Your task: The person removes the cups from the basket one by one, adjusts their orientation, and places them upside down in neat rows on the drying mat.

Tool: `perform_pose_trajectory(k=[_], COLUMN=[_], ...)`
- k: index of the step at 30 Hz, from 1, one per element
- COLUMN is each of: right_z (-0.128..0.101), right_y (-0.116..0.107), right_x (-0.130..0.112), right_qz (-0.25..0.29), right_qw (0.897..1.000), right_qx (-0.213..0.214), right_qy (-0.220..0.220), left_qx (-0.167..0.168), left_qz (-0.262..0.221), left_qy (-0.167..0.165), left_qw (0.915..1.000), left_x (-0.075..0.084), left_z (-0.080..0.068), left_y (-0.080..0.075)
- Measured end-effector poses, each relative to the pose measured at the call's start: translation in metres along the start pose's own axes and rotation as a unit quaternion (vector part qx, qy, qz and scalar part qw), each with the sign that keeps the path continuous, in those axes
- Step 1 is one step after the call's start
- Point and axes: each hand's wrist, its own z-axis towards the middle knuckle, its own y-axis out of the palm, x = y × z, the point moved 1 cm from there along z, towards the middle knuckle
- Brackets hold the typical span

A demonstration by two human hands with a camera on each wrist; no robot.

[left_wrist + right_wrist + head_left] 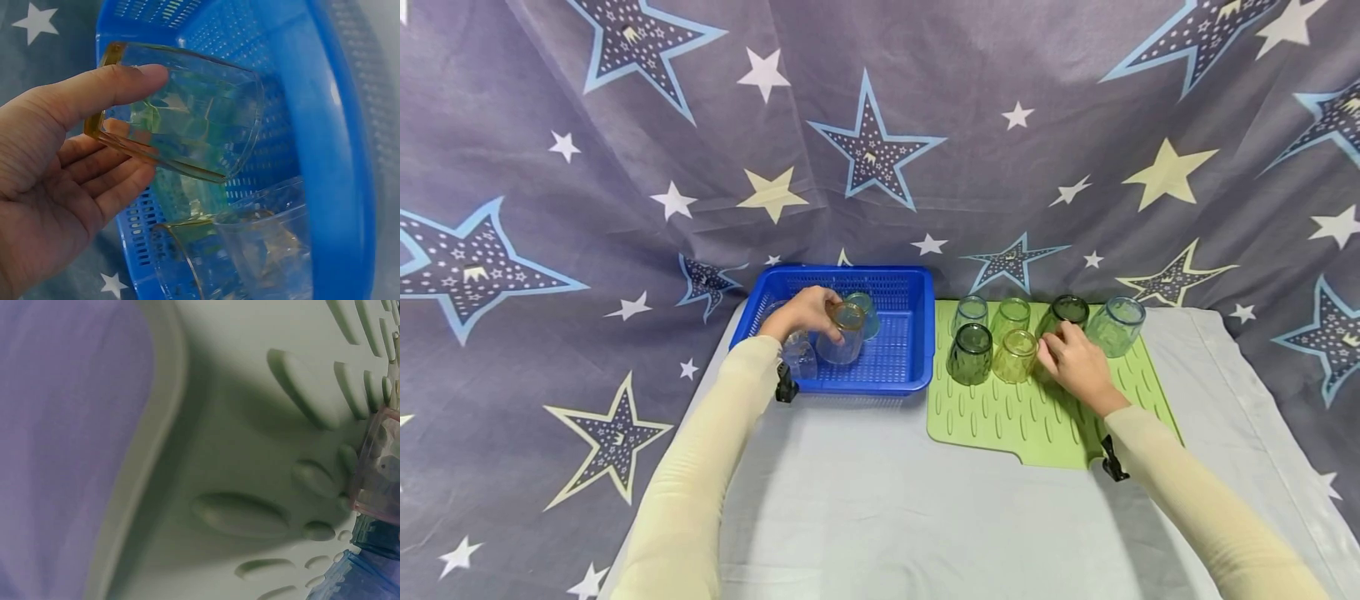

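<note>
My left hand [805, 310] is over the blue basket [895, 287] and holds a clear glass with an amber rim [844, 333]. The left wrist view shows the left hand [69, 181] with the thumb across the amber-rimmed glass [187, 112] and the fingers under it, the glass lying sideways. A second clear glass [250, 250] lies below it in the basket [337, 156]. My right hand [1075, 360] rests on the green ridged mat [1000, 417], fingers curled beside a yellow glass [1015, 356] and in front of a dark green glass [1066, 310]. What its fingers hold is hidden.
Several glasses stand upside down on the mat, among them a dark green one [970, 354] and a blue-rimmed one [1116, 325]. The right wrist view shows mat ridges [244, 512], a pinkish glass [382, 469] and a blue glass [369, 575]. A teal glass [865, 310] is in the basket. Star-printed cloth hangs behind.
</note>
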Motion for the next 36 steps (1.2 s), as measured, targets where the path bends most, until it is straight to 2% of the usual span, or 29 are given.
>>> perform_pose_trajectory(k=[9,21,36], right_z=[-0.001,0.000,0.003], right_y=[-0.001,-0.003,-0.010], right_x=[0.000,0.002,-0.005], right_qz=[0.004,0.004,0.006], right_qw=[1.000,1.000,0.992], right_qx=[0.007,-0.020,-0.100], right_qy=[-0.003,0.010,0.081], left_qx=[0.005,0.020,0.045], left_qz=[-0.044,-0.054,-0.102], left_qy=[0.006,0.030,0.057], left_qw=[0.9990,0.9979,0.9921], left_x=[0.004,0.020,0.035], left_z=[0.001,-0.003,0.000], left_y=[-0.008,-0.015,-0.009])
